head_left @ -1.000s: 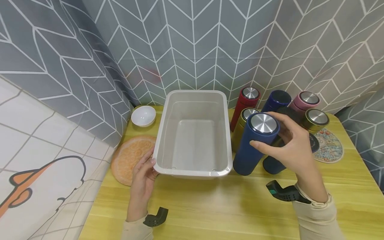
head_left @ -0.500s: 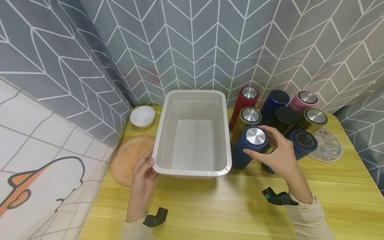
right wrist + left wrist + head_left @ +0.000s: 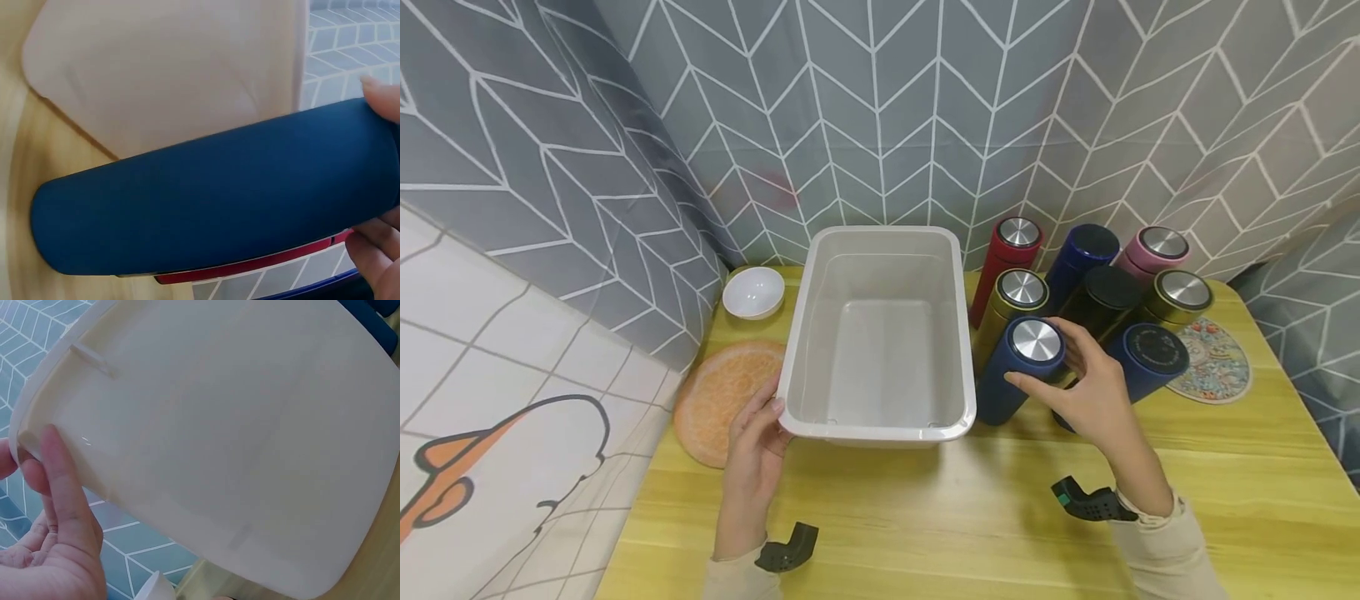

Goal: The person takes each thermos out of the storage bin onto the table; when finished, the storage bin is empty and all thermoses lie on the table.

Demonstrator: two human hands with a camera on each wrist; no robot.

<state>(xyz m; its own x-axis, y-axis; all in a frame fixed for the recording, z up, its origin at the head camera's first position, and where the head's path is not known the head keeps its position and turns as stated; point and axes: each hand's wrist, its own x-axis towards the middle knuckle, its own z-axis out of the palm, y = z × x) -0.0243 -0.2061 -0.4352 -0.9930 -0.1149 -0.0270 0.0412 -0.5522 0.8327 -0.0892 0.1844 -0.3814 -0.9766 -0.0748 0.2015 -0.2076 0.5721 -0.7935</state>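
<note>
My left hand grips the near left corner of a grey plastic basin. In the left wrist view the fingers pinch its rim, and the basin's outer wall fills most of the picture. My right hand holds a navy blue thermos with a silver-topped lid, thumb on one side and fingers on the other, near the top. The thermos stands upright on the table just right of the basin. In the right wrist view the blue thermos body lies across the picture, with a red one partly hidden behind it.
Several other thermoses crowd behind and right of my right hand: red, gold, pink, and navy with a black lid among them. A patterned round mat lies at right. Left are a white bowl and an orange-slice mat.
My right hand has lowered the blue thermos to the table beside the basin, still holding it; over the last half second it barely moves. My left hand stays on the basin rim.
</note>
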